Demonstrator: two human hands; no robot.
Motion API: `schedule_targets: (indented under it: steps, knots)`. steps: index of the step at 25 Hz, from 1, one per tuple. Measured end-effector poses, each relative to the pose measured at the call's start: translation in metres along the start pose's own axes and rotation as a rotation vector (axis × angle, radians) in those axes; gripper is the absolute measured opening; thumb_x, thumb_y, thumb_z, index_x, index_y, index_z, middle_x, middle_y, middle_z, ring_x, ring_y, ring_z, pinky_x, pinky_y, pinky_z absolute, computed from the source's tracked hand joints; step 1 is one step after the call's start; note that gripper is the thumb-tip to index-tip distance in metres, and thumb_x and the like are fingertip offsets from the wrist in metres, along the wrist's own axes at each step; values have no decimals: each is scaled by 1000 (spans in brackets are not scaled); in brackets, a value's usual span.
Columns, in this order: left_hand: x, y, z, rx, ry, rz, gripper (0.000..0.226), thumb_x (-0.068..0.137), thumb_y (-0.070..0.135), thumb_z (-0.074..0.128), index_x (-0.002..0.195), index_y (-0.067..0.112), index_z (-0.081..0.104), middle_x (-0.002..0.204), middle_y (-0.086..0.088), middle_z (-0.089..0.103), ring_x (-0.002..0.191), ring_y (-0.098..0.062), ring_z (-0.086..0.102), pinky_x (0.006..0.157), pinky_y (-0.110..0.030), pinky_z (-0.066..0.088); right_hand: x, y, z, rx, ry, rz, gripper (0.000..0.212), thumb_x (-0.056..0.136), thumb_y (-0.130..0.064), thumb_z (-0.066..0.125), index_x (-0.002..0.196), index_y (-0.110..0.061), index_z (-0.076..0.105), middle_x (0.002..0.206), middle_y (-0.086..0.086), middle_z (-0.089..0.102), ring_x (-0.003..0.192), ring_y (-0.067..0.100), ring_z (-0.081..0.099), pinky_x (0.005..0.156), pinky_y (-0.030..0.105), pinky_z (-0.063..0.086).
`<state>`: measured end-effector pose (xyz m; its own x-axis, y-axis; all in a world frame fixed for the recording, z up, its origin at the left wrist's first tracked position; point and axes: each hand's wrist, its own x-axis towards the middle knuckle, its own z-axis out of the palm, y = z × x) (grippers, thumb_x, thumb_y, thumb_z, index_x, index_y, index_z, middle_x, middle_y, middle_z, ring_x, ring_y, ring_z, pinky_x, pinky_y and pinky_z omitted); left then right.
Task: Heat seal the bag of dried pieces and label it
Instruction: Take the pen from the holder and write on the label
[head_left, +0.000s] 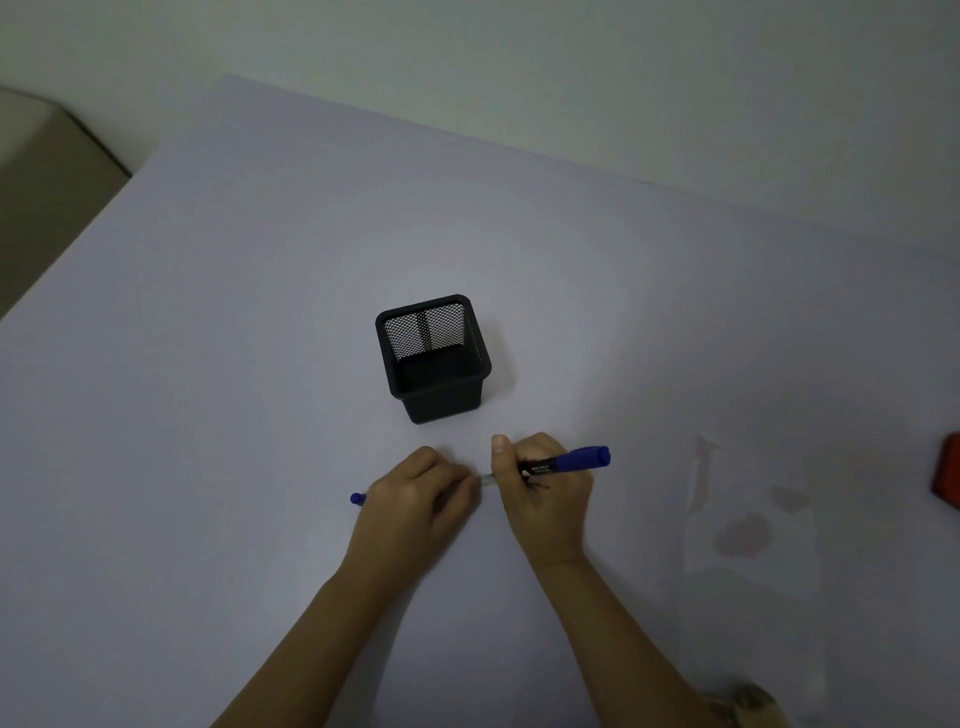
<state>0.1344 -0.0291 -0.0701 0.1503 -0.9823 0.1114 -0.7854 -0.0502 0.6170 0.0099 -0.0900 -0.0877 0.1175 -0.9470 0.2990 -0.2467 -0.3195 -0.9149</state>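
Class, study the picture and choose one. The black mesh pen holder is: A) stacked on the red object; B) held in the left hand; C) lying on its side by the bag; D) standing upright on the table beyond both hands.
D: the pen holder stands upright on the table, open top up, beyond the left hand and right hand, touched by neither.

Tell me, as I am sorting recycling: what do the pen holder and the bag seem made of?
Pen holder: probably black metal mesh, matt. Its far wall is a fine grid that light passes through, with a solid rim. Bag: likely thin clear plastic film. The table and the pinkish pieces show through it, and its creases catch light faintly.
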Motion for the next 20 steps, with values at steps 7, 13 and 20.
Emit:
schedule_targets:
  steps: [7,13,20]
  knots:
    - [-12,1,8,-76,152,-61,25,84,24,57,92,5,72,79,-6,66,74,-8,55,74,-5,40,2,-1,1,-31,-14,1,34,84,-21,57,55,-5,53,49,8,53,50,14,48,48,11,39]
    - [-20,0,19,-11,165,-48,32,84,33,54,91,8,74,75,-5,66,67,-15,59,59,-25,51,3,-4,2,-36,-28,26,34,85,-25,55,57,-4,56,49,9,56,51,18,52,47,14,41]
    - [-19,1,22,-37,168,-58,32,83,34,54,87,9,74,72,-3,65,65,-12,58,60,-19,46,1,-2,1,-44,-28,39,33,85,-26,54,60,-5,58,52,6,57,53,18,53,47,16,43]
